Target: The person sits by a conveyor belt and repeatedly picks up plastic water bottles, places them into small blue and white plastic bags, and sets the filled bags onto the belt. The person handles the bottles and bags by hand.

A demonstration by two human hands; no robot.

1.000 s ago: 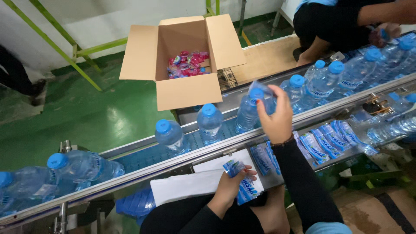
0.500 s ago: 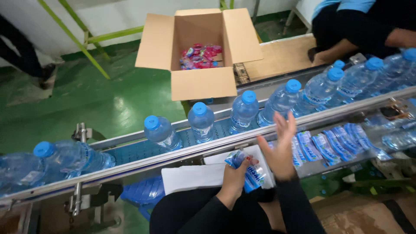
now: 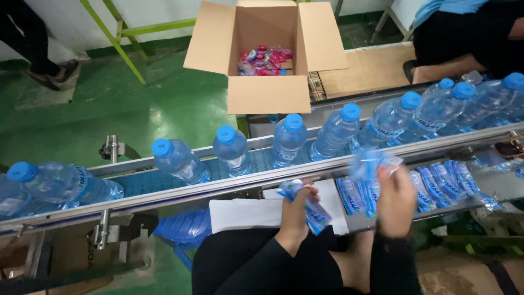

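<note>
Green floor lies behind the conveyor (image 3: 164,191) carrying blue-capped bottles (image 3: 287,139). Just below its rail, left hand (image 3: 295,210) pinches a bundle of blue labels (image 3: 308,207); right hand (image 3: 394,199) grips one blurred, crumpled label (image 3: 368,161).

A bottling plant's packing line

A steel-railed conveyor belt (image 3: 164,188) carries a row of clear plastic water bottles with blue caps (image 3: 288,139) past seated workers. Flat blue-and-white sleeve labels (image 3: 436,183) lie in a stack beside it, an open brown cardboard carton (image 3: 267,95) stands behind, and the painted green concrete floor (image 3: 136,109) stretches beyond.
</note>
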